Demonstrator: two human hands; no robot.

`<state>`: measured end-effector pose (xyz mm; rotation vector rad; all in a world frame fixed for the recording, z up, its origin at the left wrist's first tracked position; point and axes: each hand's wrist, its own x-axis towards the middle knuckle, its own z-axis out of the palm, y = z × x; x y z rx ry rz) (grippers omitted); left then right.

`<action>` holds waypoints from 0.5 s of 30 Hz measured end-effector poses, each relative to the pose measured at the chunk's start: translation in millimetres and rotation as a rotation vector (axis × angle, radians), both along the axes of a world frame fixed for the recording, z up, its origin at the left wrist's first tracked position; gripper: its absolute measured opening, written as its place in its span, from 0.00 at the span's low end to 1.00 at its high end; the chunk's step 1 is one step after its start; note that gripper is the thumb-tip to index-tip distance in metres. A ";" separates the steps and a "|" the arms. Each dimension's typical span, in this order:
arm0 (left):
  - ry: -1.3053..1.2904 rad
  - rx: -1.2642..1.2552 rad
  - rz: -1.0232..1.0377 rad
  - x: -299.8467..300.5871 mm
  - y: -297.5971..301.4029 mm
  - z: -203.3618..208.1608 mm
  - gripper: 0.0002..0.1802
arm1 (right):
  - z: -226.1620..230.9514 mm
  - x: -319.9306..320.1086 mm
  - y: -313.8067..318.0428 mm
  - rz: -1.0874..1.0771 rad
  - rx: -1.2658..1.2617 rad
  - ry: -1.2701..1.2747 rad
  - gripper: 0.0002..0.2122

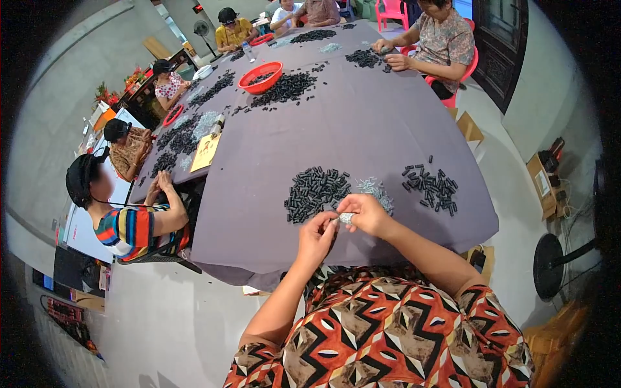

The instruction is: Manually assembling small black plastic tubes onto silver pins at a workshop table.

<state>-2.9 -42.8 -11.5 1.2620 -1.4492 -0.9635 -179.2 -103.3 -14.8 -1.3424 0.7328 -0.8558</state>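
My left hand and my right hand meet just above the table's near edge, fingertips together in a pinch. Whatever small piece lies between them is too small to make out. A whitish, silvery patch shows at the thumb and fingers of my right hand; I cannot tell if it is a wrap or a held thing. Close beyond my hands lies a heap of small black cylinders. Beside it, partly behind my right hand, is a pile of small pale grey pieces. Farther right sits a looser heap of black cylinders.
A grey cloth covers the long table. Farther along stands a red basket among more black pieces. At left, a person in a striped shirt works by a yellow card. Another person sits far right. A fan base stands right.
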 end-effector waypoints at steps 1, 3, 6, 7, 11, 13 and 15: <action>0.000 0.000 0.000 -0.4 0.5 0.3 0.06 | 0.5 0.2 0.4 -0.011 0.014 -0.005 0.06; 0.016 -0.005 -0.011 -1.8 1.4 1.4 0.06 | -1.5 0.1 0.1 -0.002 0.037 -0.009 0.06; -0.020 -0.045 0.011 -0.3 -0.5 -4.6 0.06 | -4.6 0.4 0.2 0.016 0.046 0.000 0.07; -0.020 -0.044 0.012 -0.8 -0.6 -3.5 0.06 | -5.7 0.6 -0.5 0.021 0.032 0.012 0.06; -0.002 0.000 0.008 -0.4 -1.9 -2.0 0.06 | -8.5 1.6 -2.9 0.036 0.031 0.089 0.05; -0.011 -0.002 -0.005 -0.4 -2.4 -1.9 0.06 | -9.5 2.5 -3.1 0.041 0.019 0.102 0.04; -0.019 -0.050 0.004 -2.5 -2.5 -0.4 0.05 | -12.3 2.3 -4.6 0.044 0.015 0.095 0.05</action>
